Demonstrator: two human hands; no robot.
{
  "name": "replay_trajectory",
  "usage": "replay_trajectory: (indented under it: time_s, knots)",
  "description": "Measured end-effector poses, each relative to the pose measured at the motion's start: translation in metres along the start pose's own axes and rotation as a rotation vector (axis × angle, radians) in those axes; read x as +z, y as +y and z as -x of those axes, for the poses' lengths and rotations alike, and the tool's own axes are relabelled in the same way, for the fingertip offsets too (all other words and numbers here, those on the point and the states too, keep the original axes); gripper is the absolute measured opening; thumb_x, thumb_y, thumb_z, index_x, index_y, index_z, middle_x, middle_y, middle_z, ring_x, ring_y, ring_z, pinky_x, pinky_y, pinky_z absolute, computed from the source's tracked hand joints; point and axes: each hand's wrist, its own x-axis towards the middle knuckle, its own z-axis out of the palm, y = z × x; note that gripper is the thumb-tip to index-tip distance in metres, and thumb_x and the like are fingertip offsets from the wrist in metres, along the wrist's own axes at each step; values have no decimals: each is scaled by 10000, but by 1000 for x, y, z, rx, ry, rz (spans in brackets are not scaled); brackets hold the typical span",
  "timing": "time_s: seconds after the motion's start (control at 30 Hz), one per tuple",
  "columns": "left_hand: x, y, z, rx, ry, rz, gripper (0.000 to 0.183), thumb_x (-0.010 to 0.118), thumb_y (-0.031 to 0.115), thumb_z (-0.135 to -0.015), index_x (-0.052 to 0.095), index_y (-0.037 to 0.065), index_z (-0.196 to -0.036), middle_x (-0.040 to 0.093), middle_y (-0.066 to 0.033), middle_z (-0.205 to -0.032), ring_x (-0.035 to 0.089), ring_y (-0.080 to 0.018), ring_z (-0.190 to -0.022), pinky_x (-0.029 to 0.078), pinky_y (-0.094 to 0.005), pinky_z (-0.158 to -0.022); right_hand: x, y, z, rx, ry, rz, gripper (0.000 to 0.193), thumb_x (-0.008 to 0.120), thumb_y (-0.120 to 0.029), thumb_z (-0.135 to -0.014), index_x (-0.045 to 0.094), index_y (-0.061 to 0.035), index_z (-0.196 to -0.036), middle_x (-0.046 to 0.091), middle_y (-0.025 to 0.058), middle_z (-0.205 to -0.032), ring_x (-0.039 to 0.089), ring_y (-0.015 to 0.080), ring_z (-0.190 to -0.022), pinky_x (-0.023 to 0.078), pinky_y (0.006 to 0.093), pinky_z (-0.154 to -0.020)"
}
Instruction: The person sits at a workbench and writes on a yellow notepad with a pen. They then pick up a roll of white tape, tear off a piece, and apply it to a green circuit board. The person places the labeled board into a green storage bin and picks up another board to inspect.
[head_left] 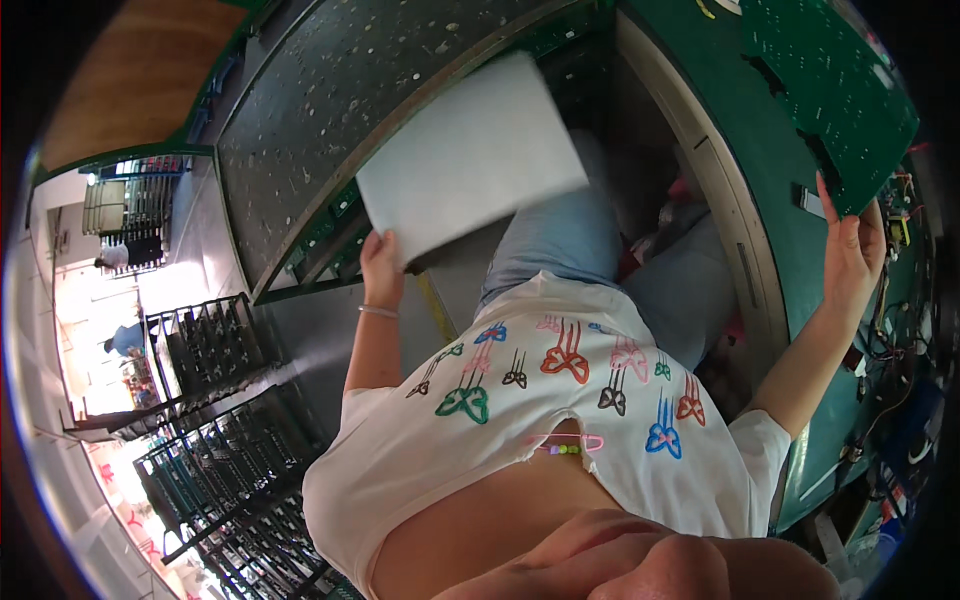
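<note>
My left hand point(382, 272) is closed on one corner of a white, flat rectangular sheet point(475, 150), which is slightly blurred. The sheet hangs over my thighs and partly covers the edge of the dark speckled surface. At the right, my right hand point(855, 255) grips the lower edge of a green circuit board point(845, 85) with small pale marks and black parts along one side. That board is tilted up above the green bench top point(745, 160). Close to my right fingers lies a small silver-grey piece point(810, 202).
A dark speckled table point(320, 120) stands at the upper left. Loose wires and small parts point(885, 330) crowd the right edge. Black racks point(240, 480) fill the lower left, and a person in blue point(125, 340) shows far behind them.
</note>
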Motion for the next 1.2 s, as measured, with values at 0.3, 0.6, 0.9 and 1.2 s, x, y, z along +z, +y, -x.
replay_trajectory:
  time_s: [0.3, 0.6, 0.9, 1.2]
  knots:
    - [-48, 19, -93, 148, 235, -27, 255, 588, 193, -957, 562, 34, -1155, 600, -32, -1061, 586, -181, -999, 506, -400, -825, 2, -6, 19, 41, 40, 41, 475, 666, -249, -907, 538, 55, -1248, 585, 116, -1231, 548, 272, -1180, 364, 491, -1085]
    - [-78, 7, -94, 198, 185, 140, 160, 525, 208, -995, 574, 182, -1144, 598, 47, -1040, 561, -135, -970, 421, -363, -720, -14, -8, 50, 76, 76, 93, 516, 674, -242, -899, 511, 66, -1280, 577, 120, -1245, 537, 222, -1193, 372, 485, -1078]
    - [-33, 20, -131, 353, 324, -49, 225, 630, 142, -926, 617, 49, -1131, 614, -90, -1127, 578, -187, -1044, 495, -402, -849, -4, -10, 56, 88, 74, 125, 552, 674, -220, -899, 466, 63, -1325, 578, 116, -1249, 545, 216, -1190, 401, 463, -1048]
    - [-89, -29, -217, 804, 874, -1752, 558, 441, 411, -986, 703, 14, -694, 676, -180, -674, 654, -331, -600, 451, -471, -521, 9, -10, 67, 172, 170, -274, 542, 733, -289, -853, 539, 51, -1228, 610, 123, -1222, 579, 242, -1157, 394, 564, -1055]
